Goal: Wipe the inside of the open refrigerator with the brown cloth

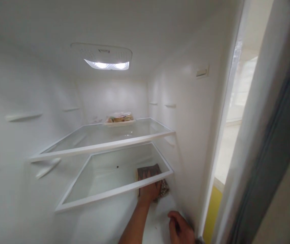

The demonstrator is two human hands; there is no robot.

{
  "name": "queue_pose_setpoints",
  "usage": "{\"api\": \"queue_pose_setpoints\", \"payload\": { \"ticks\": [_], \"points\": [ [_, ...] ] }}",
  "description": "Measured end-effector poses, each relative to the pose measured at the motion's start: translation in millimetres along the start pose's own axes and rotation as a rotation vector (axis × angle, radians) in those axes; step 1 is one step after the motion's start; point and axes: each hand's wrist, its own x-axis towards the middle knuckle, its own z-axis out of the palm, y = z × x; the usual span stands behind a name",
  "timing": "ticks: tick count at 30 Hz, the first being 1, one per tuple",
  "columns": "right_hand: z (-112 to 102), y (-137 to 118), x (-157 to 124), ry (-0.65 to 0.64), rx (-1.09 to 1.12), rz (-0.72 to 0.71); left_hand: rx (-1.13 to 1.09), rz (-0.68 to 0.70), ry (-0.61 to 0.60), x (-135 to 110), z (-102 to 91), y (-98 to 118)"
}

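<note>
My left hand (149,192) reaches under the lower glass shelf inside a fridge. It is pressed onto a folded brown cloth (164,189) with a speckled pattern, against the fridge floor near the right wall. Its fingers show dimly through the glass, lying over the cloth. Lower right, my right hand (181,227) hangs by the right wall with its fingers curled in, and nothing can be seen in it.
Above sits an upper glass shelf (104,146) bearing a wrapped food tray (119,118). The tilted-looking lower shelf (114,191) has a white front edge over my left hand. A lit lamp (106,64) is on the ceiling. The fridge door (269,135) stands open at right.
</note>
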Motion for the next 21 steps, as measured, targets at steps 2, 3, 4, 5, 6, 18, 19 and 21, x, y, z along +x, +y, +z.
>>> {"api": "queue_pose_setpoints", "payload": {
  "ticks": [2,3,4,5,6,18,19,21],
  "points": [
    [-5.4,-3.7,5.8,-0.062,0.015,0.047,-0.005,-0.006,-0.035,-19.5,-4.6,8.4],
    [-8.8,-5.6,8.1,-0.086,0.021,0.061,-0.005,-0.015,-0.048,-29.4,-6.9,13.1],
    [-12.7,-7.8,9.6,-0.101,0.024,0.069,-0.007,-0.024,-0.057,-39.3,-9.4,17.8],
    [-17.2,-10.9,10.0,-0.105,0.023,0.070,-0.013,-0.029,-0.065,-49.2,-12.5,22.4],
    [-22.2,-15.1,9.4,-0.109,0.023,0.068,-0.023,-0.031,-0.075,-58.9,-16.3,26.9],
    [-70.6,-98.0,1.0,-0.180,0.164,0.080,-0.011,-0.070,-0.124,-184.5,-12.4,88.9],
    [-72.2,-99.5,-0.2,-0.192,0.167,0.076,-0.003,-0.081,-0.096,-191.1,-3.4,90.0],
    [-75.0,-100.8,-2.5,-0.221,0.165,0.064,-0.002,-0.098,-0.068,-199.1,10.8,88.4]
  ]
}}
